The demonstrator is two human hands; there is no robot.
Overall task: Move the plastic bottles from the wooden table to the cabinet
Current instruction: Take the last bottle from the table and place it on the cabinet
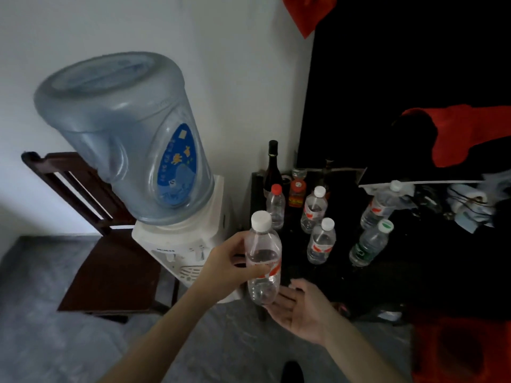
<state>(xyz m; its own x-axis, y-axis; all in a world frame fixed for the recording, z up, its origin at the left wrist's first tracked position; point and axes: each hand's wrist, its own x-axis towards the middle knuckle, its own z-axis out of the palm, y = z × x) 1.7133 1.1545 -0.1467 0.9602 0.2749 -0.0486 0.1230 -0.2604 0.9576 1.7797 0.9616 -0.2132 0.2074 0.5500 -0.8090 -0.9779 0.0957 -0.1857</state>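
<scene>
My left hand [231,265] grips a clear plastic bottle [262,261] with a white cap and red label, held upright in the air. My right hand [300,309] is open, palm up, just under and beside the bottle's base. On the dark surface [345,275] behind stand several more plastic bottles: a red-capped one [276,207], two white-capped ones [313,210] [321,241], a green-capped one [370,243] and a tilted one [383,204] further right.
A water dispenser [182,241] with a big blue jug [124,134] stands left of the dark surface. A dark wooden chair [110,272] is at the far left. A dark glass bottle [272,172], an orange jar [297,193] and clutter [470,205] stand at the back.
</scene>
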